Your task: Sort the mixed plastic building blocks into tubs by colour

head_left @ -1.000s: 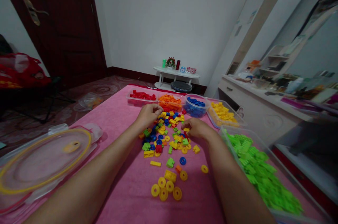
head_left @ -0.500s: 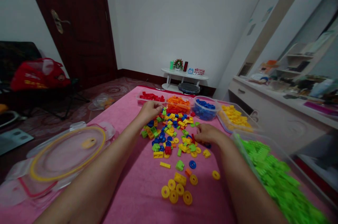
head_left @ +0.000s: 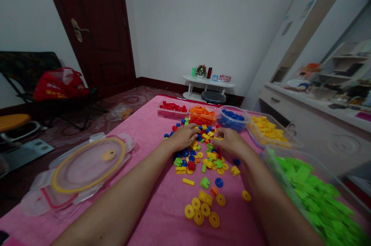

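Over the left part of a mixed pile of toy building bricks (head_left: 208, 155), my left hand (head_left: 183, 138) reaches palm down. Its fingers are stretched out and slightly apart among the bricks; the fingertips are partly hidden. My right hand (head_left: 229, 140) is at the pile's right side, thumb and fingers closed on a small yellow brick (head_left: 218, 138). Red, blue, green, orange and yellow pieces lie around both hands. Nearer to me are a group of yellow wheels (head_left: 198, 217), a blue wheel (head_left: 219, 182) and a flat yellow strip (head_left: 188, 182).
Behind the pile stand tubs of red bricks (head_left: 173, 107), orange bricks (head_left: 202, 113) and blue bricks (head_left: 232, 115). Yellow bricks (head_left: 269, 129) and green bricks (head_left: 313, 192) fill containers on the right. Stacked clear lids (head_left: 87, 165) lie left on the pink cloth (head_left: 162, 215).
My left hand has moved right and nearer, from the pile's far left edge onto the pile. My right hand has lifted slightly and now shows a yellow brick. The view has turned a little left.
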`<state>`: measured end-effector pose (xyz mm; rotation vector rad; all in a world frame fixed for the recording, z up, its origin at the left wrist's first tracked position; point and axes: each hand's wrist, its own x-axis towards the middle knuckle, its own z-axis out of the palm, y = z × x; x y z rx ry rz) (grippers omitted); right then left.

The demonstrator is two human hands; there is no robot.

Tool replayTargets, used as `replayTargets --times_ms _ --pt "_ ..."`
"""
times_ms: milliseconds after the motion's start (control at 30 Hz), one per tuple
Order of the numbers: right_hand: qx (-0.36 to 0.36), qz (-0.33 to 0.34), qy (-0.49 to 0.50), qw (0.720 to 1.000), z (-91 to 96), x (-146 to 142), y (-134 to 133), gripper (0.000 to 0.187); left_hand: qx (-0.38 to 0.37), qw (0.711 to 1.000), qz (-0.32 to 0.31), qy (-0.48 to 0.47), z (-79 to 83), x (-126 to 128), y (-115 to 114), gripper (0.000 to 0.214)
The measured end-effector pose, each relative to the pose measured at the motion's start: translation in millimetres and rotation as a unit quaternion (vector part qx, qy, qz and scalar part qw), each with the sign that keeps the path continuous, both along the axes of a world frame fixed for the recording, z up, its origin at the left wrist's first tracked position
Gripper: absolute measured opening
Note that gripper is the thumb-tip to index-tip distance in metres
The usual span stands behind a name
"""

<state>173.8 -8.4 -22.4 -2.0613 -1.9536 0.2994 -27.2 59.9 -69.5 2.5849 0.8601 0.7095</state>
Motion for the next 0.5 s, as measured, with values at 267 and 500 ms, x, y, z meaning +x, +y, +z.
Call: replayTargets --times_ms 267,500 --pt "-0.002 0.063 -0.011 0.998 -1.8 -34.0 -8.3 0.019 -0.002 0.991 0.131 -0.039 6.6 -5.5 2.7 0.022" --pt "0.036 0.058 -0.089 0.994 -15.4 -59.3 -12.5 0.032 -0.22 0.912 0.136 -0.317 21.1 -2.7 3.5 0.016"
